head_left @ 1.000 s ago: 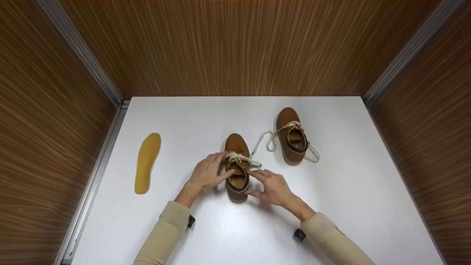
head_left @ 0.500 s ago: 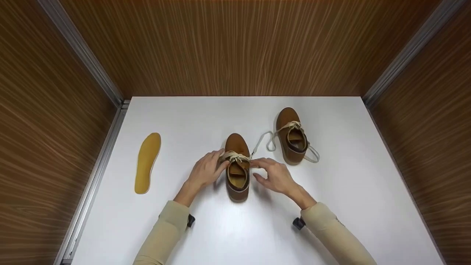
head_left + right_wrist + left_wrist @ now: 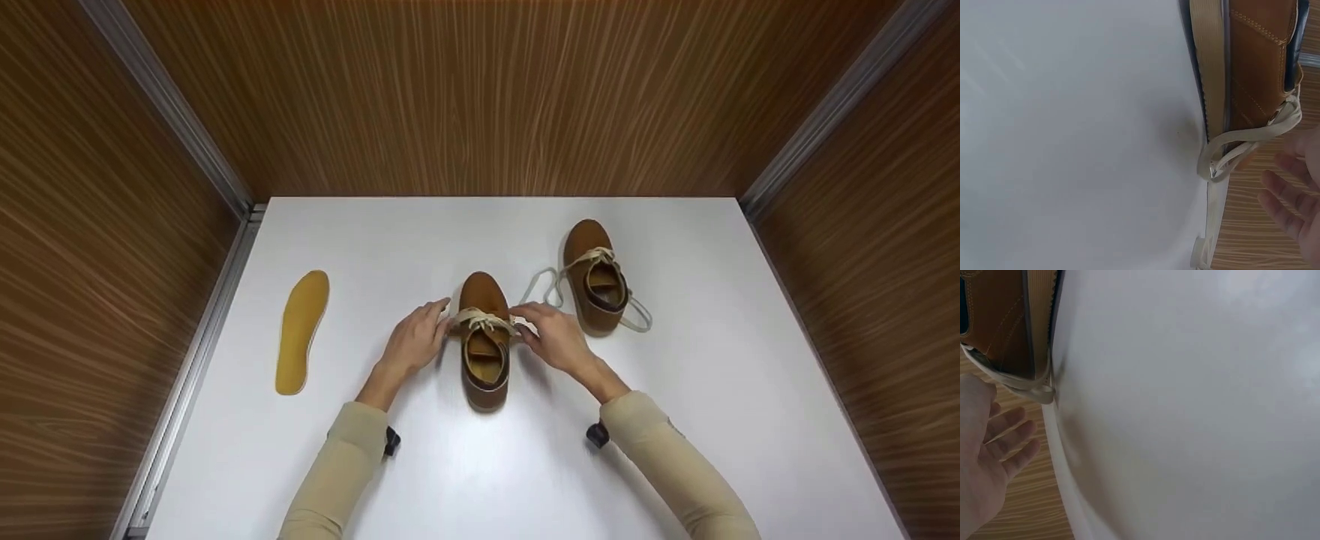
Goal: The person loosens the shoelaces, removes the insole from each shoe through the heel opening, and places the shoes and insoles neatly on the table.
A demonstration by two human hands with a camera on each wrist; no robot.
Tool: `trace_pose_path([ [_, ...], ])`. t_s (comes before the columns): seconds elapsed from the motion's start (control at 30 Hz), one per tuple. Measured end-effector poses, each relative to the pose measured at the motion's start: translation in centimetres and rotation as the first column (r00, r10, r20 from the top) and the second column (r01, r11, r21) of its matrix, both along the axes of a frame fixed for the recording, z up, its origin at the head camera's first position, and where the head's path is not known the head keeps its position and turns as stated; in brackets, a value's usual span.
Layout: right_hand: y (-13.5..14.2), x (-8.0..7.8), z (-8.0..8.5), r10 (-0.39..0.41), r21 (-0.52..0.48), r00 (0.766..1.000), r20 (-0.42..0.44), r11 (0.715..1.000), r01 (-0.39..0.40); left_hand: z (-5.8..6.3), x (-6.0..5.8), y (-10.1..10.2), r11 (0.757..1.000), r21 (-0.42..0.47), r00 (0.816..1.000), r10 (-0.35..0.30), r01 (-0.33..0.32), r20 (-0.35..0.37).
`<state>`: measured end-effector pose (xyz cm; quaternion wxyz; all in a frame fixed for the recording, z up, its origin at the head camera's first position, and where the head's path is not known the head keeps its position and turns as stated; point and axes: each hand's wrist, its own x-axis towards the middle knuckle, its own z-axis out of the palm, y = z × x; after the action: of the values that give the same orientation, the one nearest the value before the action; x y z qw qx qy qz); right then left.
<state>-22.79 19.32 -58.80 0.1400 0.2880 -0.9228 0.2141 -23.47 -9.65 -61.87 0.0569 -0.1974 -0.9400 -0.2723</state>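
A brown lace-up shoe (image 3: pixel 482 292) stands upright mid-table, toe pointing away, its cream shoelace (image 3: pixel 484 321) tied across the front. My left hand (image 3: pixel 411 341) is at the shoe's left side, fingertips close to a lace loop. In the left wrist view, that hand (image 3: pixel 985 455) has loosely bent, spread fingers beside the lace (image 3: pixel 1024 385). On the opposite side, my right hand (image 3: pixel 559 337) reaches to the lace from the right and covers its right loop in the head view. The right wrist view shows relaxed fingers (image 3: pixel 1289 191) beside the hanging lace (image 3: pixel 1249 136).
A second brown shoe (image 3: pixel 589 240) stands at the back right, its long lace (image 3: pixel 553 289) trailing toward the first shoe. A yellow insole (image 3: pixel 302 334) lies flat on the left of the white table (image 3: pixel 375 240). Wood-grain panels (image 3: pixel 480 97) enclose the back and sides.
Both hands have slid forward along the shoe, from its collar to the lace. The left thumb has left the opening, and the right hand now covers the right lace loop. The shoes stay put.
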Motion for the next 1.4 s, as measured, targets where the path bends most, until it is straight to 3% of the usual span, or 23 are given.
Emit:
trace_pose_path([
  [0.37, -0.7, -0.7, -0.9, 0.003, 0.076, 1.000, 0.009, 0.997, -0.004, -1.0, 0.2, 0.4, 0.999, 0.042, 1.000, -0.005, 0.005, 0.001],
  [0.6, -0.8, -0.7, -1.1, -0.003, 0.089, 1.000, -0.003, 0.996, 0.003, -0.9, 0.4, 0.8, 0.997, 0.068, 1.000, -0.022, 0.023, -0.004],
  [0.77, -0.8, -0.7, -1.1, 0.006, 0.086, 1.000, -0.015, 0.996, -0.005, -0.6, 0.3, 1.1, 0.997, 0.064, 0.996, -0.026, 0.032, -0.089],
  [0.97, -0.7, -0.8, -1.0, -0.001, 0.065, 1.000, -0.004, 0.998, 0.002, -0.3, 0.2, 1.3, 0.997, 0.066, 0.974, -0.018, 0.034, -0.227],
  [1.4, 0.5, -1.5, 0.8, -0.031, -0.002, 0.993, 0.113, 1.000, 0.031, 0.8, -0.2, 0.7, 0.995, 0.097, 0.975, 0.011, 0.011, -0.223],
])
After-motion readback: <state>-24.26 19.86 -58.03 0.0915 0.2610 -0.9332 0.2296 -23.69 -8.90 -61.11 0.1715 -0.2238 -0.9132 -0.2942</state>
